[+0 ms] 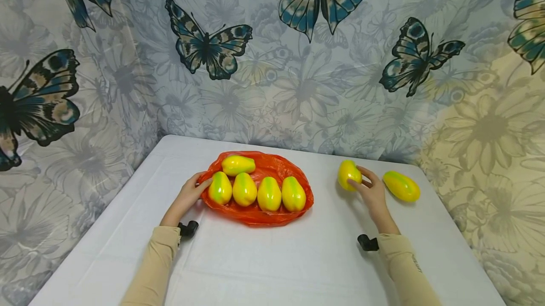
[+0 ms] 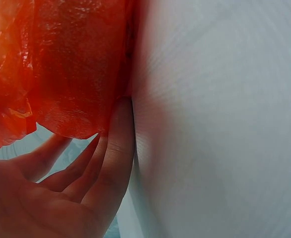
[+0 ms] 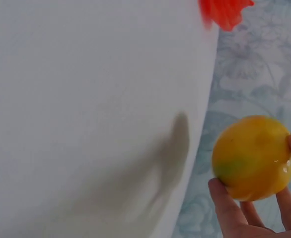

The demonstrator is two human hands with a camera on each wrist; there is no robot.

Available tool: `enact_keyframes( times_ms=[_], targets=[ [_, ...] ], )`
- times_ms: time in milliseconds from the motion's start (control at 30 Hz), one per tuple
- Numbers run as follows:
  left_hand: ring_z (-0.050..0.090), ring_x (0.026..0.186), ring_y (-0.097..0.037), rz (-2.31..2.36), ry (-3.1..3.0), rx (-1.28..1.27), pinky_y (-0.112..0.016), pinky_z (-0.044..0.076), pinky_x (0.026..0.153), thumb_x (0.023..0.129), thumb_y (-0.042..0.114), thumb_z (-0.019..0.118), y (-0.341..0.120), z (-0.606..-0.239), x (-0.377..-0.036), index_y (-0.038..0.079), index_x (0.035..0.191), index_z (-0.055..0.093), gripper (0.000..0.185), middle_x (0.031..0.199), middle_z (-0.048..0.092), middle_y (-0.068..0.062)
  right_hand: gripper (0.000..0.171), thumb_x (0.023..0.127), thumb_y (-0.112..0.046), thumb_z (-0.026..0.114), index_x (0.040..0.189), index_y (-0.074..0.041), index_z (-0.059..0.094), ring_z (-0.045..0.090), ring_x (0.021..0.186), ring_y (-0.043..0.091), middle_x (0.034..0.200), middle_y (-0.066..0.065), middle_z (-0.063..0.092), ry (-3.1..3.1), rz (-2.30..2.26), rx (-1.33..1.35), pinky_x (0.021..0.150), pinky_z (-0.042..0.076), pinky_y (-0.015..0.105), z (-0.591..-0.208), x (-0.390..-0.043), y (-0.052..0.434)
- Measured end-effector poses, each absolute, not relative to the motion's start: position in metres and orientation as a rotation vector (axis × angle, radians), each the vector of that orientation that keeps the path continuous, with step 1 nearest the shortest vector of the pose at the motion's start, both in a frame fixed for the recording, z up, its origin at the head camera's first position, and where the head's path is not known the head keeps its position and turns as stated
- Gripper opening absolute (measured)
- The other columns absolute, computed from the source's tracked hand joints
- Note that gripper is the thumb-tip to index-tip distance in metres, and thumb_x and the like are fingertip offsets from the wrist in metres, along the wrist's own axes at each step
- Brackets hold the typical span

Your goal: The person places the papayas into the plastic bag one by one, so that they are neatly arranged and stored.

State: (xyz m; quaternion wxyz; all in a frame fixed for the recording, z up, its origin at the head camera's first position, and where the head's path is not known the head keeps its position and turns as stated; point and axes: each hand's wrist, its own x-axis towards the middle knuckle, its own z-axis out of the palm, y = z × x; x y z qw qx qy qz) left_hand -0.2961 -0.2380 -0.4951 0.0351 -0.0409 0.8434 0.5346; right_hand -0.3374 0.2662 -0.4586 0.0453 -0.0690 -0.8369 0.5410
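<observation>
My right hand (image 1: pixel 371 193) holds a glossy yellow papaya (image 1: pixel 349 175) with a green streak, its fingertips and thumb around the fruit. In the right wrist view this papaya (image 3: pixel 254 157) hangs above the table, its shadow falling on the cloth. A second loose papaya (image 1: pixel 401 186) lies on the table just right of that hand. At the left, my left hand (image 1: pixel 189 195) grips the rim of a red plastic bag (image 1: pixel 251 218), spread wide open. Several papayas (image 1: pixel 269 194) sit in the bag, most in a front row and one lying behind. The left wrist view shows fingers (image 2: pixel 116 153) against the bag's side.
A white cloth covers the table (image 1: pixel 272 263). Behind it stands a wall covering (image 1: pixel 294 93) printed with flowers and butterflies, close to the table's back edge. A black camera mount (image 1: pixel 368 242) sticks out from the right wrist, another (image 1: pixel 188 229) from the left.
</observation>
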Motion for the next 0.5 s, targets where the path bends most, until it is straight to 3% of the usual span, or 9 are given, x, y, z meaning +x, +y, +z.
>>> enact_keyframes(
  times_ms=[167,500],
  targets=[
    [0.055,0.115,-0.032,1.632,2.604,-0.123,-0.03,0.053,0.083,0.099,0.049,0.049,-0.238,-0.496,-0.297,0.005,0.149,0.034,0.068,0.146,0.044,-0.023,0.064,0.093,-0.025,0.067,0.149,-0.013,0.039,0.038,0.138,0.04,0.157,0.013,0.033,-2.543,1.684,-0.166,0.112,0.037,0.049,-0.456,-0.339,0.251],
    [0.055,0.115,-0.031,1.624,2.602,-0.134,-0.03,0.053,0.085,0.099,0.051,0.049,-0.238,-0.496,-0.297,0.006,0.148,0.035,0.068,0.146,0.044,-0.021,0.061,0.092,-0.022,0.069,0.146,-0.013,0.044,0.043,0.134,0.038,0.154,0.012,0.038,-2.512,1.749,-0.125,0.109,0.041,0.048,-0.457,-0.345,0.226]
  ],
)
